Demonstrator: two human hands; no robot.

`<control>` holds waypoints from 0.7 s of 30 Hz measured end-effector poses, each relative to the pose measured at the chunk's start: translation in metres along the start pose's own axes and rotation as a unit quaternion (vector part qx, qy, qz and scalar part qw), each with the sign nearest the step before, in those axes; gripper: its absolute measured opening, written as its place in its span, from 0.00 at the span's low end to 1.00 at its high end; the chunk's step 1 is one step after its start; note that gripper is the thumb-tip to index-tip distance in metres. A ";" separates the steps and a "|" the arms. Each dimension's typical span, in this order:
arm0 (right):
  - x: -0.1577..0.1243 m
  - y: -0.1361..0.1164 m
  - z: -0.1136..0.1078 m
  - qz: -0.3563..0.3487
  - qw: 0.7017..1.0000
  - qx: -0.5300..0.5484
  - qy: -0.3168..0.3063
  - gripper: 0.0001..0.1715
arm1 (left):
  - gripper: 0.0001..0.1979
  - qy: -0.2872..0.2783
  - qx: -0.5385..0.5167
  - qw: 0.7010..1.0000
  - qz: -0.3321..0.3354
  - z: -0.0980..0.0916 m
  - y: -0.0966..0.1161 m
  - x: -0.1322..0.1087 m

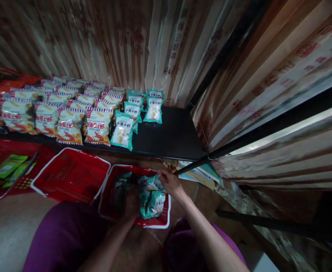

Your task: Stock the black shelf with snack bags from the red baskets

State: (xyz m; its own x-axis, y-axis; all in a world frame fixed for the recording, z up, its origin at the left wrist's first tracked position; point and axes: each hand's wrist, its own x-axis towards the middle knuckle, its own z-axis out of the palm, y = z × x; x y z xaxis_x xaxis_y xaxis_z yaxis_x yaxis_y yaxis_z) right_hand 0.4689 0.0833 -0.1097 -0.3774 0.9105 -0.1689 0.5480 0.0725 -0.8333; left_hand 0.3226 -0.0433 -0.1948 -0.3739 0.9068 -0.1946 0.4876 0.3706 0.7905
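Observation:
A red shopping basket point(108, 206) with a white rim stands on the floor between my knees, with several teal snack bags point(156, 204) inside. My left hand point(131, 202) reaches down among these bags; it is dark and blurred, and its fingers are hidden. At the basket's far right corner, my right hand point(169, 182) has its fingers curled in beside the rim and a teal bag's edge. Whether they grip the bag or the rim is unclear. On the black shelf ahead, more teal snack bags point(122, 130) stand upright in two rows.
White-and-orange snack bags point(98, 126) fill the shelf point(171, 132) further left. An empty-looking red basket point(72, 173) touches mine on the left, and another basket beyond holds green packets point(9, 166). A dark metal bar point(192, 165) and pleated curtain point(256, 71) border the right.

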 end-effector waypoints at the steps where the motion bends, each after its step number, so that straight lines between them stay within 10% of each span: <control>1: 0.003 0.000 -0.002 -0.003 1.000 -0.005 0.006 0.11 | 0.19 -0.007 0.012 1.000 0.007 0.009 0.004 0.008; 10: -0.007 0.007 -0.025 0.004 1.000 -0.011 0.024 0.16 | 0.17 -0.098 0.048 0.994 0.004 0.045 0.021 0.046; 21: -0.021 -0.018 -0.046 0.008 0.991 0.127 0.041 0.22 | 0.12 -0.069 -0.063 0.994 0.049 -0.067 0.081 0.048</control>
State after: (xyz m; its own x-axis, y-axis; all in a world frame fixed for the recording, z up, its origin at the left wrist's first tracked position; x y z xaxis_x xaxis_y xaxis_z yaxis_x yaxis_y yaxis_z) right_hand 0.5008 0.0814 -0.0671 -0.3034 0.9413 -0.1479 0.3434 -0.0368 -0.9385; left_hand 0.2912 0.0165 -0.1005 -0.2135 0.9593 -0.1848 0.4105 0.2597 0.8741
